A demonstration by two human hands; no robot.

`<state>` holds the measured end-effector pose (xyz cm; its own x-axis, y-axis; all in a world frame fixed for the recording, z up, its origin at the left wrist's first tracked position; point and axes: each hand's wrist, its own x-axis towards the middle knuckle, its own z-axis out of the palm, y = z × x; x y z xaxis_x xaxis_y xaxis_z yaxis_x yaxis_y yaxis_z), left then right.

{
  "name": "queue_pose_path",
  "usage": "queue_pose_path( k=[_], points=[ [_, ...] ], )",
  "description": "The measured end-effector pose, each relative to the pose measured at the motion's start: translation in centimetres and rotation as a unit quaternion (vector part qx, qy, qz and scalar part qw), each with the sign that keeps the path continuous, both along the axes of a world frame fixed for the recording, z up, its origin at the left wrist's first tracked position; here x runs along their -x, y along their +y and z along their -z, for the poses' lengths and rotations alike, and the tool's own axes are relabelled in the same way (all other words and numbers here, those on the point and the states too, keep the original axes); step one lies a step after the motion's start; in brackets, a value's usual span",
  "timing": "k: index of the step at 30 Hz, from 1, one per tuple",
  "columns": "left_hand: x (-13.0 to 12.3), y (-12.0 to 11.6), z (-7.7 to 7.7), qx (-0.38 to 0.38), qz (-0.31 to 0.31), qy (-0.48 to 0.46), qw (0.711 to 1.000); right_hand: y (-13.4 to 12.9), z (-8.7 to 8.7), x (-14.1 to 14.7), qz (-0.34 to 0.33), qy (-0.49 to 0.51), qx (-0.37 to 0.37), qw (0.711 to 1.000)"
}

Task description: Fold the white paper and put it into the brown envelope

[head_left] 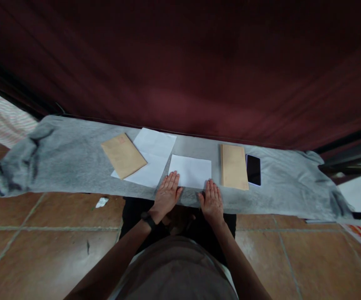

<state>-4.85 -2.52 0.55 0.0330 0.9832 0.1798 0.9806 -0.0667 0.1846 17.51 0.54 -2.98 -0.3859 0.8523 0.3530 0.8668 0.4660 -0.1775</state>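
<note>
A white sheet of paper (191,170), seemingly folded, lies in front of me on the grey cloth. My left hand (167,192) rests flat at its lower left corner, fingers stretched out. At the lower right corner, my right hand (211,200) lies flat too, its fingertips at the paper's edge. Neither hand grips anything. To the left are larger white sheets (157,150) with a crease, and a brown envelope (124,156) lies tilted across them. A stack of brown envelopes (235,166) sits right of my right hand.
A phone (254,170) with a dark screen lies beside the envelope stack. The grey cloth (74,158) covers a long narrow surface. Behind it hangs a dark red curtain (180,83). Crumpled white paper (102,202) is on the tiled floor (64,212).
</note>
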Motion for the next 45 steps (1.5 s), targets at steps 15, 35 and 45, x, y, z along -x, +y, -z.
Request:
queue_pose_path(
  k=[15,35,45],
  points=[
    [-3.3,-1.2,0.1,0.026,0.083,0.006,0.996,-1.5,-2.2,4.2,-0.083,-0.004,0.072,0.994],
    [-1.0,-3.2,0.2,0.024,-0.009,0.002,1.0,-1.6,-1.3,-1.5,-0.015,-0.006,0.029,0.999],
    [-1.2,-3.4,0.6,0.03,0.004,0.009,1.0,0.0,-2.8,3.6,-0.084,0.027,0.069,0.994]
  ],
)
